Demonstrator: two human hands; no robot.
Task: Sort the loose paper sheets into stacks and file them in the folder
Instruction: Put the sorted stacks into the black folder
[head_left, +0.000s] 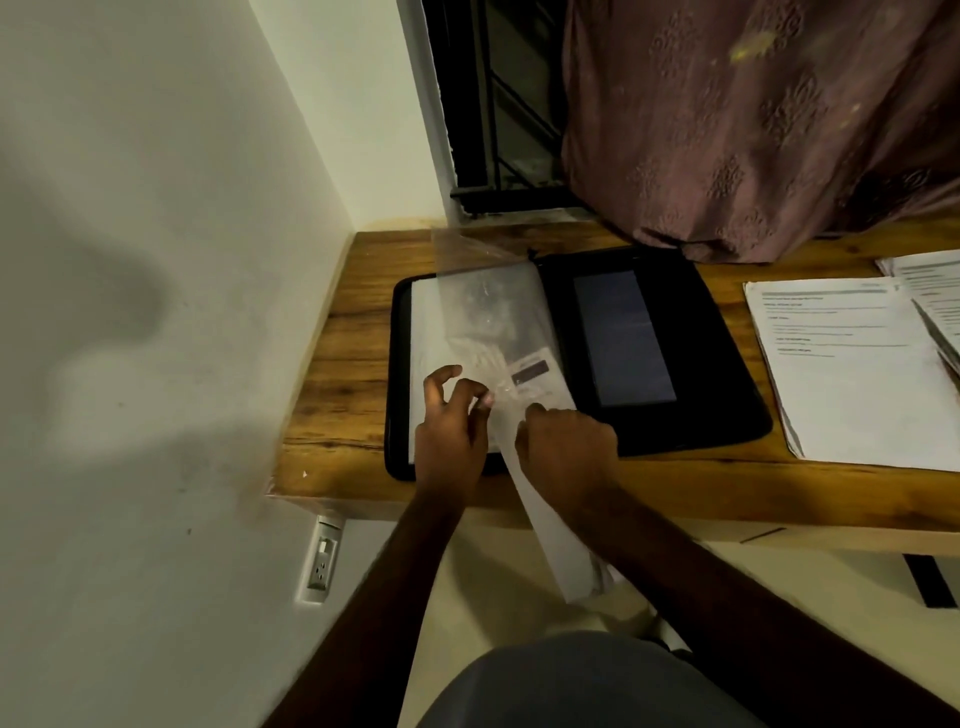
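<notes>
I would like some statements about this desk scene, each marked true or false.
1. The black folder lies open on the wooden desk. True.
2. The left hand pinches a clear plastic sleeve in the folder. True.
3. The right hand rests on the stack of papers at the right. False: it is at the sleeve, on a sheet hanging over the desk edge.
4. The curtain is bright green. False: it is dull brownish-pink.
5. A wall socket sits below the desk. True.
</notes>
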